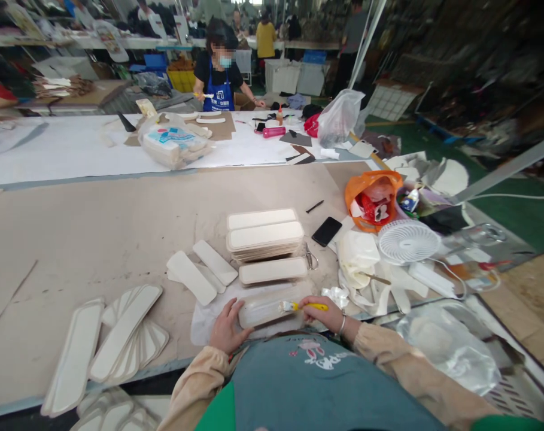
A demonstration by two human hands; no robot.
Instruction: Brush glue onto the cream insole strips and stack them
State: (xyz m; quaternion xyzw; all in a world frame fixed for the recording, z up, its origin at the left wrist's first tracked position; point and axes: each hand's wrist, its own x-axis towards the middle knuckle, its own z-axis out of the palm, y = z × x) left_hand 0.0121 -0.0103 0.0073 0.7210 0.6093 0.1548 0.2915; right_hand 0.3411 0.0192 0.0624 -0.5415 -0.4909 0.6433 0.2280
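My left hand (pixel 227 328) lies on the left end of a long cream insole piece (pixel 265 311) at the near table edge, fingers spread and pressing it down. My right hand (pixel 323 311) is closed around a small yellow-handled brush (pixel 305 306), whose bristles touch the right part of that piece. The piece rests on a white sheet (pixel 204 323). Just beyond lie another single piece (pixel 273 270) and a stack of the same cream pieces (pixel 265 234).
Loose pieces (pixel 202 269) lie left of the stack, and more are fanned out at the near left (pixel 119 335). A black phone (pixel 326 231), scissors (pixel 311 256), a white fan (pixel 409 241) and an orange bag (pixel 373 200) sit right. A person in a blue apron (pixel 220 75) works across the table.
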